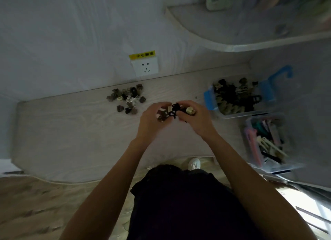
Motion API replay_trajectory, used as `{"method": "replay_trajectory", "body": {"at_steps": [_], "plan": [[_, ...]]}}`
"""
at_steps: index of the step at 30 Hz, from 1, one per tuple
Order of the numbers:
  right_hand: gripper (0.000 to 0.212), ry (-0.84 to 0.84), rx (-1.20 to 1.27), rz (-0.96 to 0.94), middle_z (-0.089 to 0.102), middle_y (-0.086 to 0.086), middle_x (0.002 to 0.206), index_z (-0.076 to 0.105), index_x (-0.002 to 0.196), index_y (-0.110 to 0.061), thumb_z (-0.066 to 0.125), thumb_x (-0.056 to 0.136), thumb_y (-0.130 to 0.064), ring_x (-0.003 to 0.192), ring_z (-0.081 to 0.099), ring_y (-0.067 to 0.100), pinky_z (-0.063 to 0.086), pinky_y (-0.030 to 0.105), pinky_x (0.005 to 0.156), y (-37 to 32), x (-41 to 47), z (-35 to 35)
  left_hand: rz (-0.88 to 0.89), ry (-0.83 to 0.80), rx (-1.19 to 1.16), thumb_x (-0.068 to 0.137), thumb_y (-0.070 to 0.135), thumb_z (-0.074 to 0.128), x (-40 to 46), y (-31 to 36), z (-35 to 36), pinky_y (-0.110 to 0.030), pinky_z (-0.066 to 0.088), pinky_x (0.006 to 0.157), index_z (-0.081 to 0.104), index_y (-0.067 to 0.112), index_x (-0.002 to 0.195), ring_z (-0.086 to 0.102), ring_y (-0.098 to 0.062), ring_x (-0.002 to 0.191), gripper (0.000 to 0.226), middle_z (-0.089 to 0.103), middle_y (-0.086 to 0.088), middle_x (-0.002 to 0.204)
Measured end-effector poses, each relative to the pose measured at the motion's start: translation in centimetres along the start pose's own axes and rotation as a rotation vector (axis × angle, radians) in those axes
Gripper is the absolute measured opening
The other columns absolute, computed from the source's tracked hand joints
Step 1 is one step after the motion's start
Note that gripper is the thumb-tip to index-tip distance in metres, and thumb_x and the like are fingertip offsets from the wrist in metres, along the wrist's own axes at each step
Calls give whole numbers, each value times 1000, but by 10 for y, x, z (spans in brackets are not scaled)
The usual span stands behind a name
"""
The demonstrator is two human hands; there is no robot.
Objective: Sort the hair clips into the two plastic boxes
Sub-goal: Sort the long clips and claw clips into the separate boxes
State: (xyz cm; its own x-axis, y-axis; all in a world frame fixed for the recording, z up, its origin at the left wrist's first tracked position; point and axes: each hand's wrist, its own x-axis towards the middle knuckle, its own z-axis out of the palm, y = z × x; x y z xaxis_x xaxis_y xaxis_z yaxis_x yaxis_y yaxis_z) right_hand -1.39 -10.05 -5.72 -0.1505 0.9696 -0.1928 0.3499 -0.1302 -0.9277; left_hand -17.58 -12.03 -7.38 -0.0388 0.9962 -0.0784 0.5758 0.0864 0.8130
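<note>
Both hands meet above the middle of the desk. My left hand point(152, 117) is closed on a few small brown and cream hair clips. My right hand point(194, 115) grips a black clip and a cream one point(189, 110); the black clip sits between the two hands. A loose pile of small hair clips point(126, 100) lies on the desk behind my left hand. At the right stands a plastic box with blue latches point(210, 100), full of dark small clips. Nearer to me is a second clear plastic box point(249, 120) holding long coloured clips.
The pale wooden desk point(71, 132) meets a white wall with a socket point(145, 67) under a yellow label. A curved shelf point(223, 44) hangs above the back right. The desk's front edge runs just before my body; a shoe point(194, 163) shows below on the floor.
</note>
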Motion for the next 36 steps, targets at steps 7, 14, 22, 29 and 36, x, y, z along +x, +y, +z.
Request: {"method": "replay_trajectory", "body": {"at_steps": [7,14,22,29,36], "plan": [[24,209,-143,-34,62,-2,93,65,108,-14,66,84,-14,76,58,-12,46,4,68,6,-9,-126,257,-107,25,72,24,70,36,99,78,-20,44,81,62,16,111,60,-16,95,41,63,-5,107],[25,-2,-459,-35,66,14,109,66,110,-11,64,85,-8,99,61,29,51,44,87,36,17,-201,189,-183,26,81,24,67,62,144,143,-25,46,85,61,15,112,59,-17,100,32,63,-6,110],[35,-37,-674,-119,58,15,121,58,121,-8,60,86,-4,110,53,26,30,14,78,48,16,-233,142,-377,-4,88,-2,47,61,157,160,-25,47,94,43,11,135,56,-16,115,49,48,-10,135],[40,-56,-800,-173,55,16,129,49,132,-9,44,93,-4,114,52,31,42,34,94,57,17,-221,268,-208,206,85,0,53,62,139,159,-35,47,93,54,8,124,55,-25,111,40,53,-14,126],[40,-200,-923,-252,59,14,128,66,111,-3,33,92,-16,126,45,31,33,39,106,60,11,-205,435,-93,471,86,26,41,57,100,132,-38,36,99,66,14,109,56,-25,111,35,65,-5,116]]}}
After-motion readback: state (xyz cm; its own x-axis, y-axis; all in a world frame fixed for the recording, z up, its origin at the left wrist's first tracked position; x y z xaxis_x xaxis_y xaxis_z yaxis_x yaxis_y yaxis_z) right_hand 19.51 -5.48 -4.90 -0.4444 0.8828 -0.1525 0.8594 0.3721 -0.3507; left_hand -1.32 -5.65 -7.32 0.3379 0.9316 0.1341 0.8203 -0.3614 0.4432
